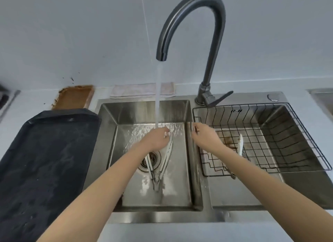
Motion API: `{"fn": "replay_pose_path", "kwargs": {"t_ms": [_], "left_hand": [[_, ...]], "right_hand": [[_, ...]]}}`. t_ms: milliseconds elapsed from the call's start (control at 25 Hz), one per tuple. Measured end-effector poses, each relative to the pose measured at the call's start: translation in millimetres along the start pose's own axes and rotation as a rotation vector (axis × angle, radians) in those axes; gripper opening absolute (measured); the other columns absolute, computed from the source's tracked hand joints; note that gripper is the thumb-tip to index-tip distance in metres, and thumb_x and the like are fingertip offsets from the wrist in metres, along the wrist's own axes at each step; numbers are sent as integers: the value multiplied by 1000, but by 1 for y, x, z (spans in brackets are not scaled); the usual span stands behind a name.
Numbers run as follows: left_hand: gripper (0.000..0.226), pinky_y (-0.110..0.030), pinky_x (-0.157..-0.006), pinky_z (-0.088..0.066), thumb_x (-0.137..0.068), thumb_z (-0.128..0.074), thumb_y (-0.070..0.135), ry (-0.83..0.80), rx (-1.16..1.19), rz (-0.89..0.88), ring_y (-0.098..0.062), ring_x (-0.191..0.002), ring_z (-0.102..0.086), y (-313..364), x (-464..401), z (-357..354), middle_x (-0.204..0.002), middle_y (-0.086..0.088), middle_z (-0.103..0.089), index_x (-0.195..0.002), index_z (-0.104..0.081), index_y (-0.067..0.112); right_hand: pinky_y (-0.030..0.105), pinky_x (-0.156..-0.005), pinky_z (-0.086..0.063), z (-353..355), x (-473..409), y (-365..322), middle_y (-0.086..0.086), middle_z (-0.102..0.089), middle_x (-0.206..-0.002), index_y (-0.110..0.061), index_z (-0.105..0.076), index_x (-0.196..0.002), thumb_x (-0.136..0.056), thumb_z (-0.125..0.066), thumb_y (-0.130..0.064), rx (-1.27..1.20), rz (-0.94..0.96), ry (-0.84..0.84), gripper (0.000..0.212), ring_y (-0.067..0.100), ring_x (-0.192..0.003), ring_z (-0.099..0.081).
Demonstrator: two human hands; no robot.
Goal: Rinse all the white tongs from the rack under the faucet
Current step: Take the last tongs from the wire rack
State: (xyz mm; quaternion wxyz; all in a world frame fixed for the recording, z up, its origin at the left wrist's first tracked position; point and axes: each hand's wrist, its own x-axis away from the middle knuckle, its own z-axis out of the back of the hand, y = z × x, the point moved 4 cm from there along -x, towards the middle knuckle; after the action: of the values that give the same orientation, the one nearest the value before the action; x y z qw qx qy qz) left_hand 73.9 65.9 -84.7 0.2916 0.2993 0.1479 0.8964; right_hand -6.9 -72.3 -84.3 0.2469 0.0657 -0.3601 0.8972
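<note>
A pair of white tongs [166, 157] lay in the left basin of a steel double sink [196, 211], its two arms splayed wide and its hinged end pointing toward the viewer, near the drain [153, 158]. The left hand [158, 139] was closed around the tip of the right-hand arm, holding that end directly under the stream of water [158, 93] falling from a dark curved faucet [196, 16]. The right hand [203, 135] hovered over the divider between the basins, fingers loosely curled and holding nothing, beside a black wire rack [306, 131] set in the right basin. A second white tong [240, 146] stood leaning in that rack, largely hidden behind the right forearm. To rinse well, the person would likely need to turn the tongs so water reached both arms and the hinge, not only the held tip, with the free hand able to steady the far end. On the worktop at the left sat a black tray [46, 160], with a brown-stained board [73, 97] and a folded cloth [142, 90] behind.
</note>
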Motion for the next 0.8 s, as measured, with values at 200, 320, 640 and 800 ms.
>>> {"fn": "replay_pose_path", "kwargs": {"t_ms": [200, 320, 640, 800], "left_hand": [[44, -36, -106, -35, -95, -35, 19, 31, -121, -98, -27, -131, -41, 53, 2, -6, -144, -11, -44, -138, -39, 11], [42, -40, -105, -38, -94, -34, 19, 13, -183, -103, -29, -128, -44, 79, -2, -20, -140, -14, -47, -135, -41, 9], [39, -40, -95, -44, -95, -34, 19, -102, -147, -158, -31, -115, -52, 132, -14, -80, -127, -18, -53, -130, -45, 4], [44, -40, -97, -42, -97, -35, 26, -174, -109, -99, -33, -119, -50, 134, -18, -105, -128, -20, -55, -133, -41, 3]], "right_hand": [[35, -79, -49, 40, 13, 49, 17, -62, -115, -8, -40, -139, -93, -41, -21, 87, -85, 12, 48, 20, -83, -54], [32, -78, -46, 54, 21, 81, 19, -63, -114, -3, -43, -136, -93, -40, -20, 121, -158, 12, 46, 30, -99, -61], [35, -83, -44, 45, 26, 141, 24, -54, -126, -7, -37, -137, -91, -43, -22, 153, -312, -128, 49, 34, -111, -55], [35, -80, -45, 34, 27, 150, 23, -52, -129, -3, -25, -141, -90, -48, -24, 103, -356, -134, 60, 35, -108, -58]]}}
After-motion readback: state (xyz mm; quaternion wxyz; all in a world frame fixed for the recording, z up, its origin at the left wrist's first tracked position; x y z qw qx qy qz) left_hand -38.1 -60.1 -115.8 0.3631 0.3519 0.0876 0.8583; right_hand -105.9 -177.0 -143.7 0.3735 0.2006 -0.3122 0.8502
